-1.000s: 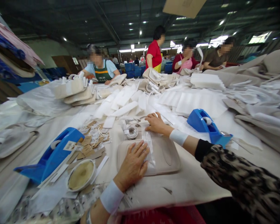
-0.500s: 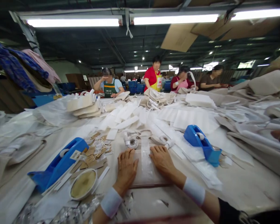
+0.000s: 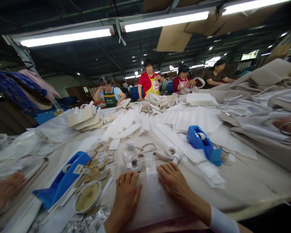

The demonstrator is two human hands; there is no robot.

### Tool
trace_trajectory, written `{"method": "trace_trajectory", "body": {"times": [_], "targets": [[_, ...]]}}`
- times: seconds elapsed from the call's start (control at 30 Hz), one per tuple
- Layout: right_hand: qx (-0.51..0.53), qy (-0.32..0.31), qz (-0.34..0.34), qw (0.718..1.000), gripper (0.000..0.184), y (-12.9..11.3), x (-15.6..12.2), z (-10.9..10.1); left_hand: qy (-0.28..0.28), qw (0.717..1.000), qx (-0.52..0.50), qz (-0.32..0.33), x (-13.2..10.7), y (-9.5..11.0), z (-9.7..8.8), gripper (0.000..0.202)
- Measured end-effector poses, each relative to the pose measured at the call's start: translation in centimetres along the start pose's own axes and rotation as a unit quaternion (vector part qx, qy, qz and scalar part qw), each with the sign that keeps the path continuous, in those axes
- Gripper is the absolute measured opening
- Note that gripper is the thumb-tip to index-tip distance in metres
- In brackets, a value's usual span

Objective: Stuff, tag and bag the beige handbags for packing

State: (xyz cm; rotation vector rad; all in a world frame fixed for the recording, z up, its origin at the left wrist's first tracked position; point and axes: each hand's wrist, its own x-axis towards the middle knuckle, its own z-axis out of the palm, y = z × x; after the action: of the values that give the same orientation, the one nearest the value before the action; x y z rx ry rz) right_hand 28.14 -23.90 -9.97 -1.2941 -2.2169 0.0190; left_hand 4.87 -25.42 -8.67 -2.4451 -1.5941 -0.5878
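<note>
I am resting both hands palm-down with fingers spread loosely, the left hand (image 3: pixel 126 194) and the right hand (image 3: pixel 174 183) pressing on a flat beige piece (image 3: pixel 171 208) rather than gripping it. The piece is lying on the table directly in front of the wearer, and a clear plastic strip (image 3: pixel 151 168) is running down its middle between the two hands. Just beyond the fingertips I am seeing a coiled strap (image 3: pixel 135 164) sitting on the left and a second coil (image 3: pixel 171 151) on the right. A blue tape dispenser (image 3: pixel 60 181) is standing off to the left, near brown tags (image 3: pixel 99 163) and a round tub (image 3: pixel 87 197); another dispenser (image 3: pixel 203 144) is standing farther right. Across the table, a person in a yellow apron (image 3: pixel 154 84) is standing.
</note>
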Motion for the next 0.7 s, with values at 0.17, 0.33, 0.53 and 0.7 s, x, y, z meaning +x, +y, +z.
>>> {"method": "trace_trajectory", "body": {"times": [0.17, 0.33, 0.53, 0.7], "targets": [[0.040, 0.030, -0.003, 0.999, 0.030, 0.4, -0.4, 0.5, 0.000, 1.000, -0.003, -0.020, -0.5, 0.8, -0.2, 0.033], [0.178, 0.153, 0.139, 0.962, 0.038, 2.2, -1.7, -0.5, -0.004, 0.999, -0.042, -0.025, 0.5, 0.6, -1.4, 0.033], [0.480, 0.103, 0.466, 0.736, 0.076, 5.1, -2.4, -2.2, 0.021, 0.985, -0.170, 0.036, 7.7, 1.4, -3.3, 0.031], [0.608, 0.087, 0.469, 0.634, 0.073, 4.5, -0.6, -2.1, -0.043, 0.955, -0.281, 0.090, 15.5, 4.2, -0.4, 0.030]]}}
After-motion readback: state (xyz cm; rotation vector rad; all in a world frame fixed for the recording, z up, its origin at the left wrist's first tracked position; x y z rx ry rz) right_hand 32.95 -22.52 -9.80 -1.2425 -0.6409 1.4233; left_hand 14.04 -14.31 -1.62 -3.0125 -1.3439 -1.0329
